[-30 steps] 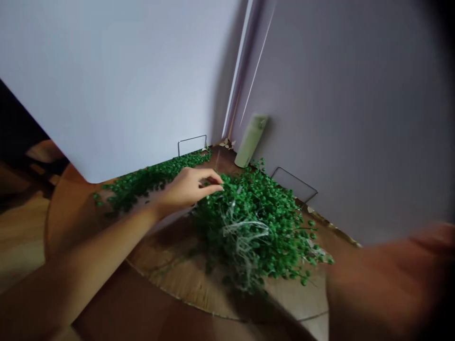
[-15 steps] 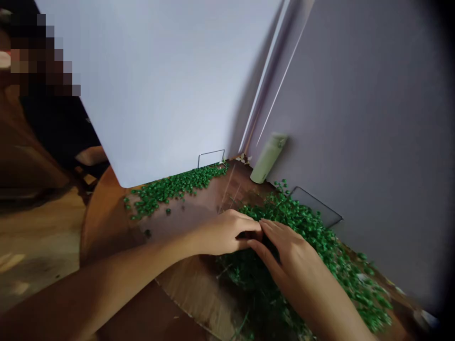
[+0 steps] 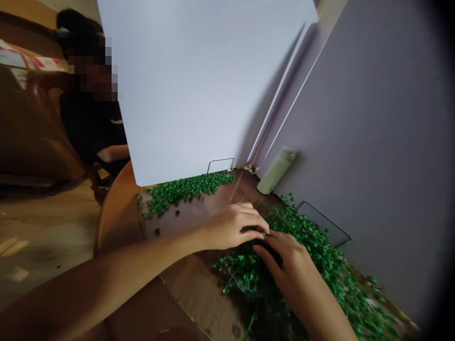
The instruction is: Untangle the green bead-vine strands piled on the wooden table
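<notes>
My left hand and my right hand meet over a big heap of green bead-leaf sprigs on a round wooden table. The left hand's fingers curl and pinch a sprig at the heap's near edge. The right hand's fingers close on the same sprig from the right, fingertips nearly touching the left's. A second pile of loose green pieces lies along the foot of the white board, left of and beyond my hands.
A white board and a grey board stand on wire stands at the table's back. A pale green bottle leans in their corner. Another person in dark clothing sits behind the white board at left.
A second ago only my left hand reached into the heap; the right hand has since come in and joined it. Both hands now hold steady while the view has shifted.
</notes>
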A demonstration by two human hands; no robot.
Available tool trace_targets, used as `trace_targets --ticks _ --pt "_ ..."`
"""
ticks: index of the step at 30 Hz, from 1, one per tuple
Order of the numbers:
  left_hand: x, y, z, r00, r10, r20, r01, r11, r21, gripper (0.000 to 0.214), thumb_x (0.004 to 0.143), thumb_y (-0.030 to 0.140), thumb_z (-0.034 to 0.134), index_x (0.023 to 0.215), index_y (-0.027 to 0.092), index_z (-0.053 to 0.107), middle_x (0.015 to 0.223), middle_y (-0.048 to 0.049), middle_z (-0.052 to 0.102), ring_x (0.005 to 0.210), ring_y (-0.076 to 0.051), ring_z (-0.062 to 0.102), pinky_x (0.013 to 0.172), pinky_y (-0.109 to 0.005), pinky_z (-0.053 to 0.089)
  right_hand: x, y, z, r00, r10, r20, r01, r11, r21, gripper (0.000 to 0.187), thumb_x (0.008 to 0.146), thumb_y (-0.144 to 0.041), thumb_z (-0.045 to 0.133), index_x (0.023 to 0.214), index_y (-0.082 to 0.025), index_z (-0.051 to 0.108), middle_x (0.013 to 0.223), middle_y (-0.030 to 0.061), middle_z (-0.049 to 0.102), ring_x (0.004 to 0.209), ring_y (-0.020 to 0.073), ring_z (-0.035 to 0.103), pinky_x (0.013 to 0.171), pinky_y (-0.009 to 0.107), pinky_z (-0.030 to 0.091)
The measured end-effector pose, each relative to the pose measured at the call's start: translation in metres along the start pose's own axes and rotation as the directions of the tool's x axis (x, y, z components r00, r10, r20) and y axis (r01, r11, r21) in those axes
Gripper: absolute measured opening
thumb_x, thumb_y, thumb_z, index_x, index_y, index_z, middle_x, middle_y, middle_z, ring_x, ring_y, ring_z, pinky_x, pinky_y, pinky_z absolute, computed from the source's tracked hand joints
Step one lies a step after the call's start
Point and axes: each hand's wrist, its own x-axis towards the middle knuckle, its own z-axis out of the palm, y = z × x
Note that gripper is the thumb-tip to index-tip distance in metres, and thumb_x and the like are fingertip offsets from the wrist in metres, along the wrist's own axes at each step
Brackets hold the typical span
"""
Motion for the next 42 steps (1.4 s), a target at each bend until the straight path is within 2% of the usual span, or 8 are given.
trace_targets --ticks 11,18,29,32,33,37,40,42 --pt "0.003 -0.002 -0.019 0.999 -0.009 -0.037 0.009 1.0 0.017 0.007 0.091 0.019 0.072 0.086 0.021 0.075 0.086 -0.0033 0.075 0.089 -0.018 0.06 0.082 -0.034 0.051 0.0 -0.013 0.001 0.999 -0.026 0.026 0.026 1.0 0.008 0.027 0.107 -0.026 0.043 0.107 -0.022 0.07 0.118 0.0084 0.072 0.109 0.0279 0.061 0.094 0.046 0.045" --pt "0.002 -0.004 -0.019 0.997 -0.076 0.016 0.075 0.997 0.036 0.017 0.094 0.019 0.066 0.079 0.022 0.072 0.083 -0.0025 0.074 0.091 -0.019 0.058 0.082 -0.037 0.048 -0.001 -0.016 -0.002 0.997 -0.006 0.08 0.005 1.0 0.006 0.028 0.107 -0.024 0.041 0.099 -0.022 0.067 0.113 0.0074 0.071 0.106 0.0269 0.06 0.093 0.044 0.044" --pt "0.002 -0.004 -0.012 0.999 -0.028 0.045 0.021 0.989 0.147 0.017 0.095 0.021 0.066 0.078 0.02 0.067 0.081 -0.0016 0.071 0.089 -0.018 0.058 0.083 -0.035 0.045 -0.003 -0.021 -0.007 0.991 0.02 0.132 -0.016 0.999 -0.032 0.035 0.108 -0.026 0.036 0.086 -0.022 0.062 0.099 0.0073 0.07 0.1 0.0269 0.06 0.09 0.045 0.044" --pt "0.003 -0.011 -0.028 0.995 -0.052 -0.083 0.075 0.952 0.298 0.023 0.095 0.021 0.064 0.072 0.02 0.064 0.077 0.0002 0.069 0.084 -0.016 0.059 0.082 -0.034 0.046 -0.008 -0.023 -0.01 0.991 -0.036 0.129 0.041 0.999 -0.036 0.032 0.107 -0.022 0.038 0.093 -0.022 0.067 0.11 0.0072 0.072 0.107 0.0274 0.061 0.095 0.046 0.045" --pt "0.002 -0.017 -0.04 0.981 -0.074 -0.177 0.133 0.927 0.351 0.024 0.094 0.021 0.063 0.071 0.02 0.062 0.076 0.0011 0.067 0.081 -0.015 0.059 0.08 -0.033 0.046 -0.01 -0.024 -0.011 0.99 -0.062 0.128 0.067 0.997 -0.035 0.031 0.106 -0.021 0.039 0.095 -0.022 0.068 0.113 0.0068 0.073 0.108 0.0275 0.061 0.096 0.046 0.045" --pt "-0.008 -0.05 -0.103 0.817 -0.168 -0.552 0.421 0.828 0.37 0.016 0.093 0.029 0.062 0.081 0.018 0.063 0.083 0.004 0.066 0.085 -0.013 0.061 0.081 -0.031 0.048 -0.013 -0.029 -0.012 0.988 -0.091 0.124 0.095 0.995 -0.024 0.035 0.106 -0.023 0.038 0.091 -0.021 0.069 0.105 0.0075 0.073 0.101 0.027 0.063 0.092 0.046 0.046" --pt "-0.019 -0.071 -0.13 0.731 -0.198 -0.653 0.518 0.784 0.342 0.016 0.094 0.031 0.06 0.103 0.018 0.065 0.095 0.0048 0.069 0.092 -0.013 0.061 0.082 -0.029 0.048 -0.011 -0.03 -0.013 0.991 -0.043 0.126 0.043 0.999 0.006 0.035 0.108 -0.026 0.036 0.089 -0.021 0.066 0.097 0.0062 0.071 0.096 0.0252 0.062 0.09 0.045 0.044" --pt "-0.022 -0.078 -0.13 0.716 -0.223 -0.662 0.543 0.774 0.326 0.03 0.095 0.027 0.057 0.125 0.02 0.058 0.116 0.0015 0.07 0.105 -0.017 0.061 0.081 -0.029 0.048 -0.009 -0.03 -0.015 0.992 0.001 0.123 -0.006 0.999 0.037 0.033 0.108 -0.027 0.037 0.089 -0.022 0.064 0.095 0.0039 0.07 0.093 0.0236 0.061 0.089 0.043 0.042"
